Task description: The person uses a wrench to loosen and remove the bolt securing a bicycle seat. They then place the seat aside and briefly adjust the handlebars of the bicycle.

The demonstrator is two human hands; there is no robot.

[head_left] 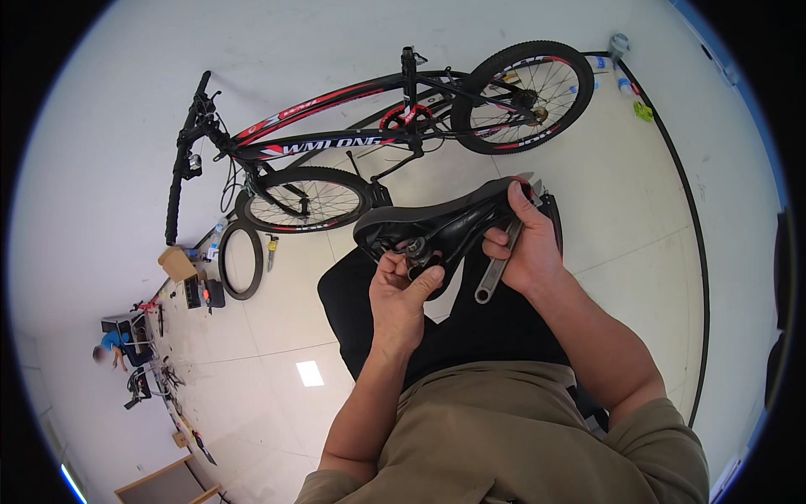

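A black bicycle saddle (449, 217) is held over my lap, tilted so its underside and rails show. My left hand (397, 304) is closed at the seat clamp (416, 249) under the saddle, thumb and fingers pinching its lower part. At the saddle's right end, my right hand (536, 256) is closed with the thumb on the edge. Its fingers also trap an adjustable wrench (495, 270), handle pointing down toward me and grey jaws beyond the thumb. Beyond the saddle is a black and red bicycle (315, 144), whose seat tube (409, 76) carries no saddle.
A loose tyre (241, 260) lies by the front wheel, beside a yellow-and-black tool (271, 250). Farther left are an open cardboard box (176, 264) and a dark case (211, 292). A person in blue (117, 343) is at the far left. Bottles (619, 46) stand near the rear wheel.
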